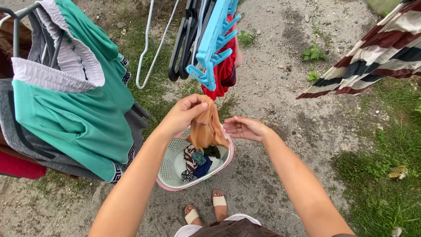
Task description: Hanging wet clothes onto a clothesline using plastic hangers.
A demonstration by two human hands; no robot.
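Note:
My left hand [184,115] pinches the top of a small tan-orange cloth [207,127], which hangs down over a pale laundry basket [169,169] with a pink rim on the ground. My right hand [244,128] is open, palm up, just right of the cloth and close to its edge. Inside the basket lie a few small garments [197,161], striped, dark blue and patterned. A blue clip hanger [212,44] and several dark hangers [184,39] dangle directly above my hands.
Green shorts [79,105] and grey clothes hang on a rack at the left. A striped fabric [377,48] hangs at the upper right, a red garment [224,70] behind the blue hanger. My sandalled feet [206,210] stand on bare dirt; grass lies right.

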